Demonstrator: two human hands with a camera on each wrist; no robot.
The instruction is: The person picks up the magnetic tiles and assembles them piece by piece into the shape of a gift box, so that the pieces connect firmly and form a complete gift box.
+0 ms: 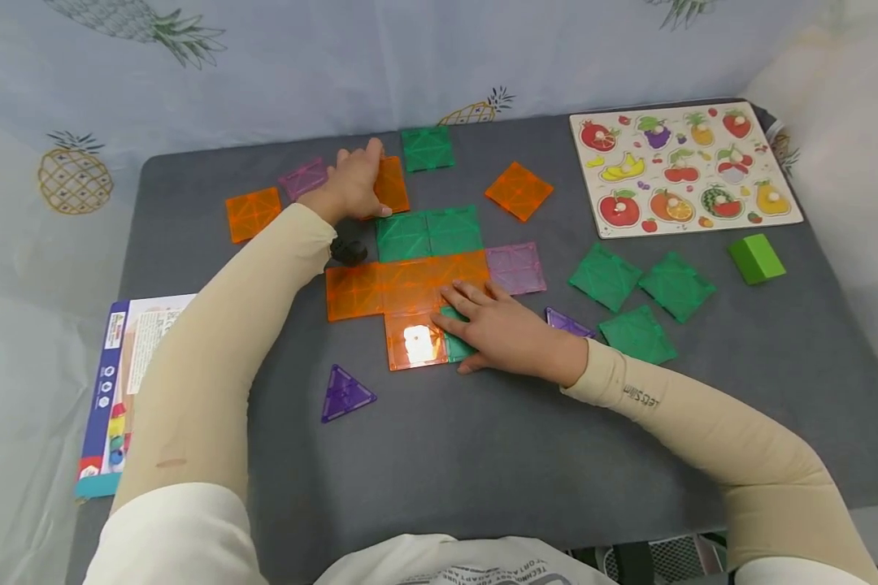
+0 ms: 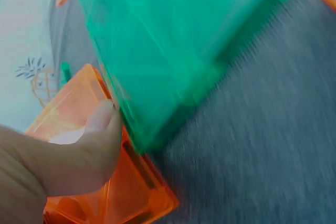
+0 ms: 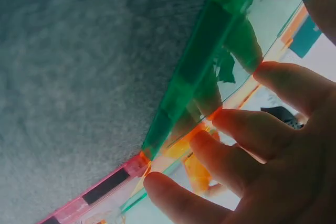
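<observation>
"What's the left hand [image 1: 347, 183] up to, from where you're standing?"

"Pinching an orange tile [image 1: 393, 187], thumb at the near edge and fingers towards the far one. It's just above the green pair [image 1: 429, 234] on the bench [image 1: 541, 463]."

"Touching that pair?"

"I can't tell; the tile and the green edge come very close."

"And the right hand [image 1: 508, 333]?"

"Spread, palm down, over the near right part of the joined tiles. It half covers a small green square [image 1: 457, 334], and the fingertips reach onto the orange row [image 1: 410, 283]."

"How are those laid out?"

"The green pair along the top, the orange row of three beneath, with a lilac tile [image 1: 515, 268] at its right end. Below the row, a shiny orange square [image 1: 415, 341] sits beside the small green one."

"Plenty scattered around, too."

"A purple triangle [image 1: 345, 396] nearer the person, another partly behind the right wrist. Three loose green tiles [image 1: 638, 335] off to the right, near a green block [image 1: 757, 258]."

"And further out?"

"A fruit puzzle board [image 1: 688, 171] in the far right corner, and a printed box [image 1: 102, 398] on the left, partly under the left arm. Beyond the left hand there's a pink tile [image 1: 303, 176], with another green one [image 1: 428, 149] at the far edge."
</observation>
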